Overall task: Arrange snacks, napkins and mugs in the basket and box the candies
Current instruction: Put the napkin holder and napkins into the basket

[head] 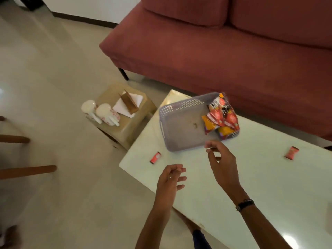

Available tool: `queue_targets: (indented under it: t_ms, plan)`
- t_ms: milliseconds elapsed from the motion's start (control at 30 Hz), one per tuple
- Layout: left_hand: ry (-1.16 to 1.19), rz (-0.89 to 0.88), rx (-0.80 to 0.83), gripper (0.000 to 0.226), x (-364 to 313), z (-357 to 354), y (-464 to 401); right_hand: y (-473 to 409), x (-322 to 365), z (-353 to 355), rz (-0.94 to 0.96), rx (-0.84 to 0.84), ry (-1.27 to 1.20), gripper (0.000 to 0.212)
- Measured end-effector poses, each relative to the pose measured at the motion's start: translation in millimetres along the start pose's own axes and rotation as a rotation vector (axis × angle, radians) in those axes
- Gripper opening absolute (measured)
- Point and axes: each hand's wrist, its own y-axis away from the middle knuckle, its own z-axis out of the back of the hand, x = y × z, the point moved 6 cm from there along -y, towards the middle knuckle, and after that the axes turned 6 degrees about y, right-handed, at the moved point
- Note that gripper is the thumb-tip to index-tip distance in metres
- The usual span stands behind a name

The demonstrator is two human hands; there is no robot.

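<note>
Diagonally, the perforated plastic basket (181, 126) holds glossy snack packets (221, 116); left hand (170, 180) and right hand (221, 162) hang relaxed, grasping nothing.

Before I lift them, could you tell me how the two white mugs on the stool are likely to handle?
The mugs look ceramic, so probably rigid and breakable. They seem to lie on their sides, so a nudge might roll them off the stool.

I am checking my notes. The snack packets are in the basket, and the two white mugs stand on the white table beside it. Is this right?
Not quite. The head view shows the two white mugs on the small stool left of the white table, not on it. The snack packets are in the basket.
</note>
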Motion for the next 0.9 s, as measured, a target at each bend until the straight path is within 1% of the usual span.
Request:
queue_targets:
  t_ms: [200, 333, 500, 567, 667, 733, 833, 900]
  plan:
    - [0.023, -0.036, -0.111, 0.018, -57.9, 66.0, -65.1, -74.5, 47.6, -96.0, 0.057, 0.111, 0.036, 0.018]
    - [0.081, -0.053, -0.170, 0.017, -89.9, 105.9, -101.5, -110.6, 84.3, -154.0, 0.137, 0.173, 0.030, 0.017]
    - [0.189, -0.054, -0.255, 0.020, -116.0, 151.4, -138.2, -164.0, 114.3, -228.9, 0.112, 0.301, 0.099, 0.019]
    - [0.226, -0.045, -0.263, 0.019, -122.3, 166.7, -153.7, -185.5, 125.3, -258.7, 0.108, 0.337, 0.171, 0.021]
    - [0.266, -0.032, -0.261, 0.021, -126.5, 186.5, -180.7, -214.8, 134.3, -301.1, 0.121, 0.388, 0.361, 0.022]
    - [0.257, -0.040, -0.239, 0.025, -130.7, 196.2, -198.9, -234.8, 134.9, -326.5, 0.132, 0.387, 0.456, 0.027]
    - [0.269, -0.033, -0.194, 0.020, -131.6, 206.6, -222.4, -258.7, 131.1, -358.8, 0.116, 0.361, 0.550, 0.036]
    - [0.270, -0.029, -0.166, 0.020, -131.3, 213.2, -233.5, -268.6, 127.0, -377.2, 0.120, 0.347, 0.602, 0.037]
